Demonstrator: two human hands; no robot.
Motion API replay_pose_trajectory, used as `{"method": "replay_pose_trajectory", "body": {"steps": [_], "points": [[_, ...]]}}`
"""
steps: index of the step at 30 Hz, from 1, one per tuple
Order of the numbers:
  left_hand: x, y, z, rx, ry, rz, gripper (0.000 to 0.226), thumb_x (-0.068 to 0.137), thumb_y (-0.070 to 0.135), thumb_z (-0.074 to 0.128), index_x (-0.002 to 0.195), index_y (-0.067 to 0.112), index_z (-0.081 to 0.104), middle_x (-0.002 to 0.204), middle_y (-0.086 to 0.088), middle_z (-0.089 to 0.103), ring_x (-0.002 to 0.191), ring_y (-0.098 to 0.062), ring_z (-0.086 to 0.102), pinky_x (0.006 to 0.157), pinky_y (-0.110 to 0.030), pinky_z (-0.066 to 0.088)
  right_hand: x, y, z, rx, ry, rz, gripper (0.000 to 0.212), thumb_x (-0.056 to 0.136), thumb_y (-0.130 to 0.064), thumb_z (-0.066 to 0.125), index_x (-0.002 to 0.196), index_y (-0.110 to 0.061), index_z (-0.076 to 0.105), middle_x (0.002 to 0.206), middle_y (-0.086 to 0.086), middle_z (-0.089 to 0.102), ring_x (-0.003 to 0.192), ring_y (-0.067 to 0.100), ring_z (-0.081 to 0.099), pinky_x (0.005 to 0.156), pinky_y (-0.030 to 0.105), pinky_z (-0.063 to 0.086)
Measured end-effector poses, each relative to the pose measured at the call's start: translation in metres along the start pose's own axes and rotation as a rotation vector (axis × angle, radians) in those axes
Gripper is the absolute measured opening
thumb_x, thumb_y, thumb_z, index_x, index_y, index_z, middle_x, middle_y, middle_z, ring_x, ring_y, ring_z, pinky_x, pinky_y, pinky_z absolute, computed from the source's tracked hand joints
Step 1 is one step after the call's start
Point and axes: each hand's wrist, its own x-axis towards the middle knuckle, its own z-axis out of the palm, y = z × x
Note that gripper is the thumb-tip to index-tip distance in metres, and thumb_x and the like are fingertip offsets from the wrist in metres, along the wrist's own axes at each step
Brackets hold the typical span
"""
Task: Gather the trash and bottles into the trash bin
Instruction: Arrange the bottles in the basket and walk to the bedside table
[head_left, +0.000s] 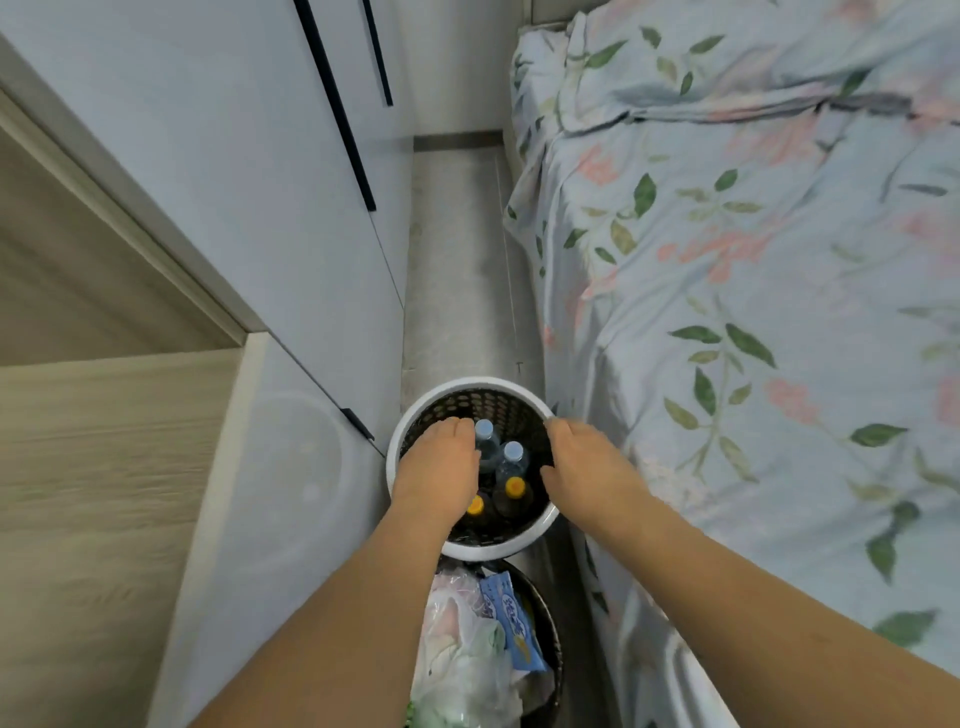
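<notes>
A round bin (470, 387) with a white rim and dark perforated walls stands on the floor between wardrobe and bed. Inside it stand several bottles: two clear ones with pale blue caps (512, 453) and two dark ones with orange caps (515, 487). My left hand (435, 470) reaches over the bin's left side, fingers pointing down into it beside a blue-capped bottle. My right hand (584, 462) hovers over the bin's right rim with fingers spread and nothing visible in it. Whether the left hand grips anything is hidden.
A second dark bin (549, 631) nearer to me is stuffed with plastic bags and a blue wrapper (511, 626). White wardrobe doors (260, 182) line the left. A bed with floral bedding (753, 312) lines the right. A narrow grey floor strip (457, 270) runs ahead.
</notes>
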Motion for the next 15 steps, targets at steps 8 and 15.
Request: {"method": "replay_pose_trajectory", "body": {"steps": [8, 15], "points": [[-0.06, 0.132, -0.22, -0.07, 0.123, 0.14, 0.037, 0.102, 0.024, 0.039, 0.136, 0.01, 0.041, 0.142, -0.007, 0.041, 0.125, -0.024, 0.041, 0.099, -0.033, 0.036, -0.139, -0.035, -0.215, 0.06, 0.199, -0.023, 0.053, 0.095, -0.015, 0.047, 0.145, -0.008, 0.031, 0.147, 0.008, 0.037, 0.136, 0.023, 0.032, 0.109, 0.028, 0.026], [-0.185, 0.233, -0.42, -0.166, 0.292, 0.204, 0.039, 0.102, 0.023, 0.042, 0.139, 0.01, 0.04, 0.143, -0.008, 0.043, 0.13, -0.023, 0.039, 0.103, -0.034, 0.035, -0.325, -0.05, -0.375, 0.105, 0.348, 0.078, 0.055, 0.097, -0.018, 0.045, 0.148, -0.009, 0.026, 0.152, 0.006, 0.03, 0.141, 0.021, 0.025, 0.113, 0.029, 0.022]]}}
